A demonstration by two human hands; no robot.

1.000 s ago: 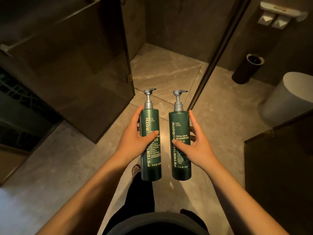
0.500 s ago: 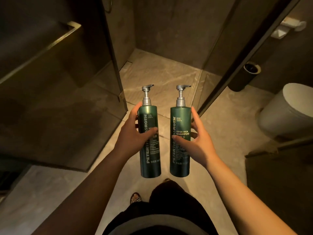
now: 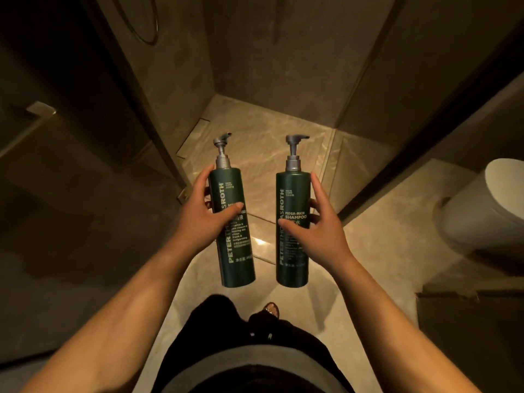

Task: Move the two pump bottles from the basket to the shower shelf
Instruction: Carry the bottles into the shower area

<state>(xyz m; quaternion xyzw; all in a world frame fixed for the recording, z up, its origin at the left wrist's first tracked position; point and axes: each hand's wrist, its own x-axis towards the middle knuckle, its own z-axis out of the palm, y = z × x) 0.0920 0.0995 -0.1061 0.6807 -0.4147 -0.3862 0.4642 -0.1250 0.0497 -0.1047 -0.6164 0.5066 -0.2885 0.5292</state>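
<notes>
Over the last second the view has swung from the bathroom floor onto the open shower stall [image 3: 255, 143] at upper centre, and the two bottles have drifted apart. The left hand [image 3: 208, 214] grips a dark green plastic pump bottle [image 3: 236, 251], the right hand [image 3: 320, 225] the matching shampoo pump bottle [image 3: 292, 251], fingers wrapped around each. No shelf shows yet; carrying seems nearly done.

Two upright pump bottles side by side, left bottle [image 3: 234, 222] in left hand [image 3: 207, 219], right bottle [image 3: 292, 228] in right hand [image 3: 317, 231], above the floor [image 3: 382, 222], toilet [image 3: 487, 211] at right.
</notes>
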